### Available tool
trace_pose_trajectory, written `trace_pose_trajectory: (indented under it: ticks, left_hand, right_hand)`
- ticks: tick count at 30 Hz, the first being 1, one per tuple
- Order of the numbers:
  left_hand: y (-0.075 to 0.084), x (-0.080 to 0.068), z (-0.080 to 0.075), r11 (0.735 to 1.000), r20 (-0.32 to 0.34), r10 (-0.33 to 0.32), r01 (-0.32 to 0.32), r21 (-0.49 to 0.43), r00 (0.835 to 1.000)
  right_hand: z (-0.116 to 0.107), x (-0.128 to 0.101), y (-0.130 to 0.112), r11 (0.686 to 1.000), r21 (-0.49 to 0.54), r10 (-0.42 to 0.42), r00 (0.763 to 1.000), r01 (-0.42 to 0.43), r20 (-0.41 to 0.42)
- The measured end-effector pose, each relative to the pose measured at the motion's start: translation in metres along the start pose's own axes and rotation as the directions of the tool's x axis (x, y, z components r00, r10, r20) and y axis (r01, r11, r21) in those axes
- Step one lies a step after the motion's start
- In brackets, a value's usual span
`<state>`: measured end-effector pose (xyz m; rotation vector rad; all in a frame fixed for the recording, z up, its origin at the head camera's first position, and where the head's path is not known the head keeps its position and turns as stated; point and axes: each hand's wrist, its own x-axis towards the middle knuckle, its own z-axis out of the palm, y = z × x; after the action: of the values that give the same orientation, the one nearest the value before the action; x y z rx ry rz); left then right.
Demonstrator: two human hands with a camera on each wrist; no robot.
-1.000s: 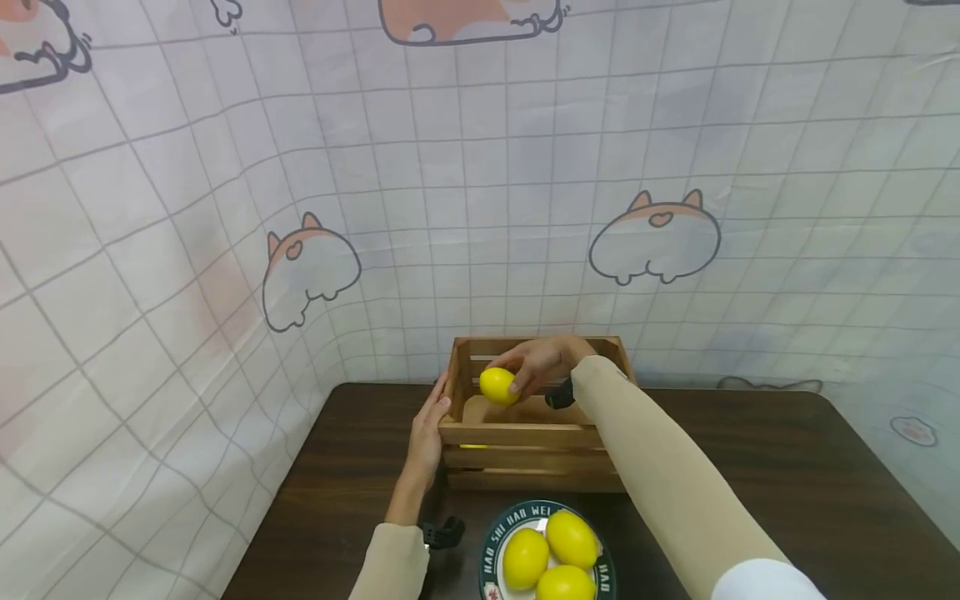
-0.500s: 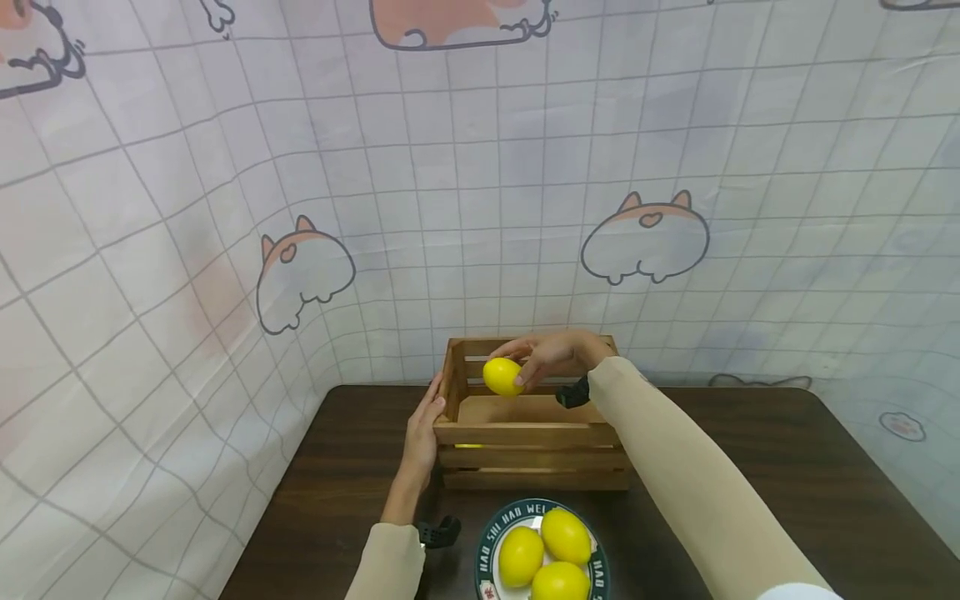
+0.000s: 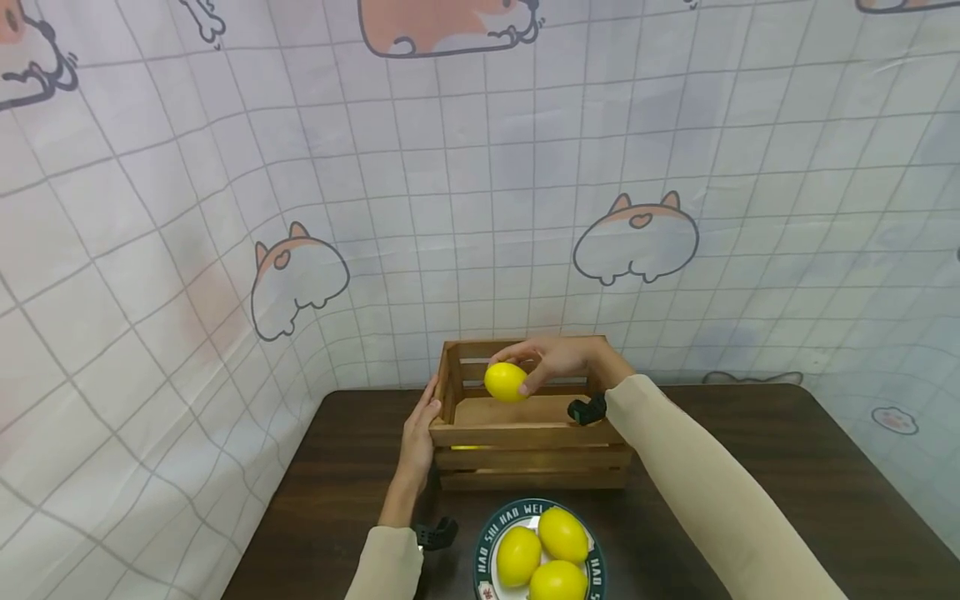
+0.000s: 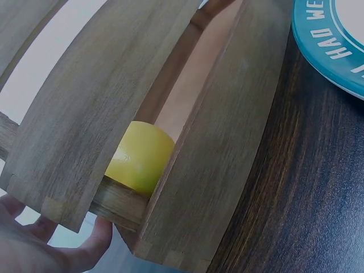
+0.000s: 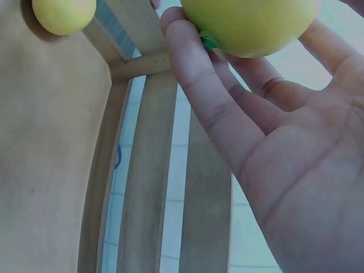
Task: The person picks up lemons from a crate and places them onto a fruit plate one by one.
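My right hand [image 3: 561,357] pinches a yellow lemon [image 3: 504,382] between thumb and fingers, inside the outline of a slatted wooden crate [image 3: 525,436]. A green stem tip shows on this lemon [image 5: 250,28] in the right wrist view, where the fingers [image 5: 210,96] reach along its underside. My left hand [image 3: 418,433] rests with fairly straight fingers against the crate's left end. Through the gap between the front slats, the left wrist view shows another lemon [image 4: 141,156] at that end. The same lemon [image 5: 63,12] lies on the crate's floor in the right wrist view.
In front of the crate is a round plate [image 3: 486,550] with a dark green lettered rim, holding 3 lemons [image 3: 519,557]. Dark wood tabletop [image 3: 712,467] surrounds both. A grid-patterned cloth [image 3: 525,275] hangs close behind the crate and along the left.
My right hand, still gripping the lemon, has risen slightly and shifted a little rightward relative to the crate. The left hand stays at the crate's end. The head view has turned slightly.
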<state>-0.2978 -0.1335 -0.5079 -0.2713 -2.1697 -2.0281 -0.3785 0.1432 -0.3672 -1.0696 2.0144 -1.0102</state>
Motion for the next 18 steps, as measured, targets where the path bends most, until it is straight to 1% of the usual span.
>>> trace_pose_trajectory:
  ticks: [2,5,11,14,18]
  left_hand:
    - [0.0,-0.001,0.0,1.0,-0.004,-0.006,0.006,0.001,1.0]
    - [0.0,-0.001,-0.001,1.0,-0.003,-0.003,0.003,-0.003,1.0]
    - [0.0,-0.002,-0.001,1.0,0.001,0.002,-0.002,-0.013,1.0]
    - [0.0,-0.002,0.0,1.0,-0.003,-0.001,0.001,-0.012,1.0]
    - [0.0,-0.001,0.001,1.0,-0.005,-0.002,0.002,-0.011,1.0]
  right_hand:
    - [0.005,-0.004,-0.001,0.999,0.006,-0.04,0.999,0.04,-0.002]
    - [0.011,-0.012,-0.005,0.997,0.015,-0.078,0.997,0.078,-0.022]
    - [0.021,-0.025,-0.008,0.981,0.031,-0.192,0.981,0.193,-0.018]
    - [0.028,-0.033,-0.01,0.976,0.03,-0.214,0.977,0.215,-0.021]
    - [0.039,-0.043,-0.014,0.976,0.016,-0.218,0.975,0.219,-0.045]
